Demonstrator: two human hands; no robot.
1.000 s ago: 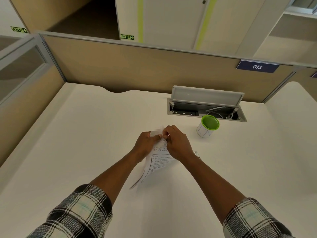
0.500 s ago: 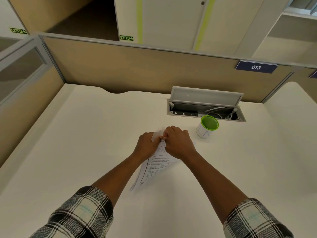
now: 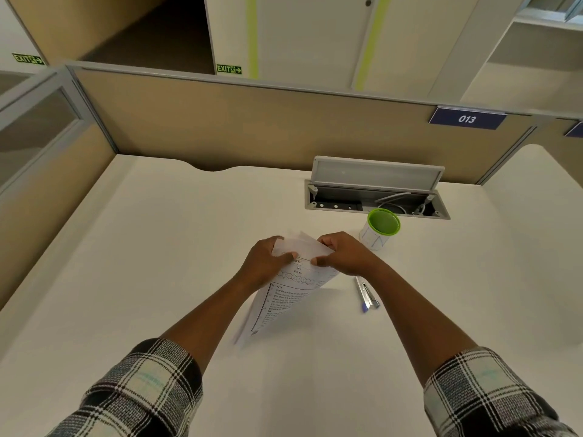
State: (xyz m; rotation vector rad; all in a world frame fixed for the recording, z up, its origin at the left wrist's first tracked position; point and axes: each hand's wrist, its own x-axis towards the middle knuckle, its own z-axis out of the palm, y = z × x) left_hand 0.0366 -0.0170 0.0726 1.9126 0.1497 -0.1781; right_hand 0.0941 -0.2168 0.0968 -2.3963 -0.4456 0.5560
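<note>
Saw two plaid sleeves (image 3: 135, 395) (image 3: 485, 398) nearest, with bare forearms reaching forward over the white desk (image 3: 157, 247). Held a thin stack of printed sheets (image 3: 284, 301) in both hands above the middle of the desk. Gripped the upper left part with the left hand (image 3: 265, 263), thumb laid across the printed face and fingers curled behind the paper. Gripped the upper right part with the right hand (image 3: 344, 257) in the same way, thumb on the front and fingers wrapped round the far edge. Held the hands a little apart, with the top strip of the sheets spanning the gap between them. Had the bulk of the pages hanging below the grip, slanting down and to the left toward the near side. Could not tell whether the lowest corner touched the desktop. Found the top edges slightly fanned, not flush.

Noted two pens (image 3: 366, 294) just right of the sheets, beside the right wrist, lying side by side on the desk and clear of the paper. Noted, beyond the right hand, a white cup with a green rim (image 3: 380, 230), upright, near the knuckles but apart from them. Found just behind it a recessed cable box (image 3: 334, 205) with its lid (image 3: 375, 173) raised and cables inside. Ended at the tan partition (image 3: 236, 121), which carried a blue plate marked 013 (image 3: 467, 119), with a green exit sign (image 3: 228, 69) past it.
</note>
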